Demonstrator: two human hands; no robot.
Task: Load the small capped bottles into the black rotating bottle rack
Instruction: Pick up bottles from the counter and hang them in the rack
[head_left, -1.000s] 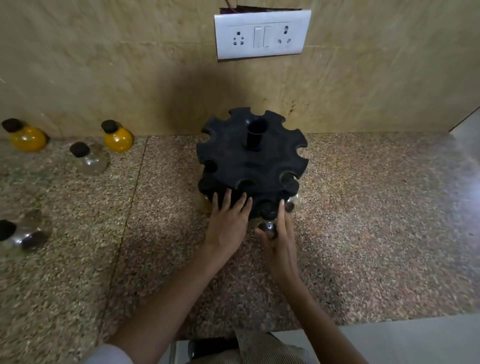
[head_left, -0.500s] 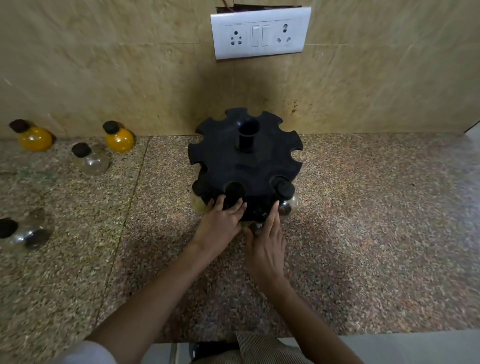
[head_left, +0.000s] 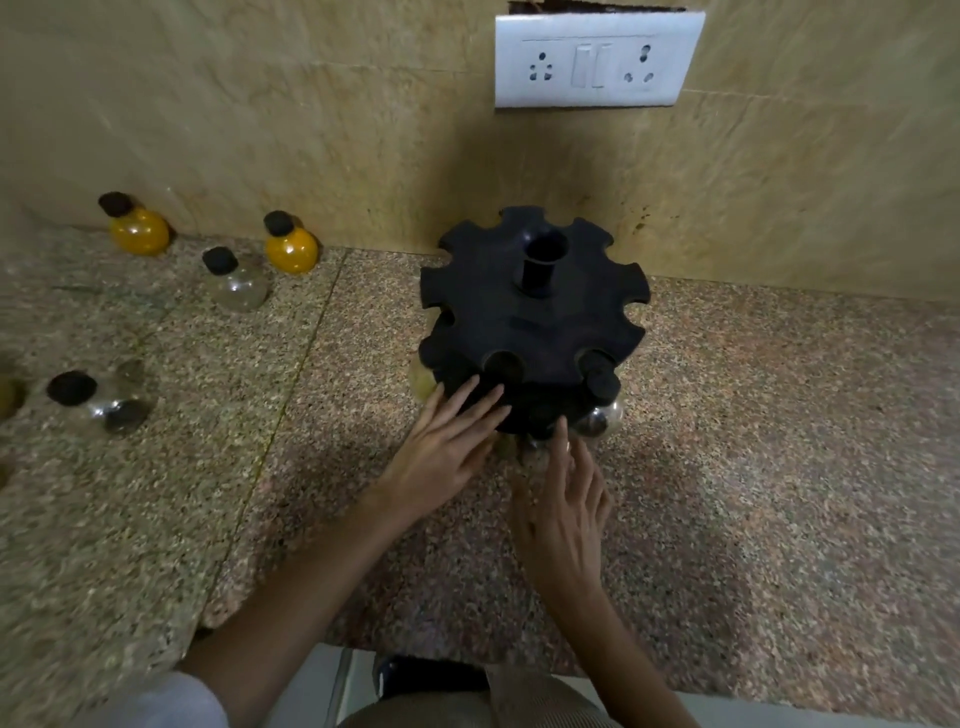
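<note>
The black rotating rack (head_left: 535, 317) stands on the speckled counter against the wall, its top disc cut with round notches. A clear bottle with a black cap (head_left: 600, 410) hangs in a front-right notch. A yellowish bottle (head_left: 422, 382) peeks out at the rack's left side. My left hand (head_left: 447, 452) lies with spread fingers on the rack's front left edge. My right hand (head_left: 563, 509) is open, one fingertip touching the rack's lower front beside a small bottle that is mostly hidden. Loose bottles stand at the left: two yellow ones (head_left: 137, 226) (head_left: 290, 244), a clear one (head_left: 234, 278).
Another clear bottle with dark contents (head_left: 98, 402) sits near the left edge of the counter. A white switch and socket plate (head_left: 597, 60) is on the tiled wall above the rack. The counter's front edge runs just below my forearms.
The view has shifted, so the rack sits further right in frame. My right hand has slid back a little from the rack; my left hand stays on the front edge.
</note>
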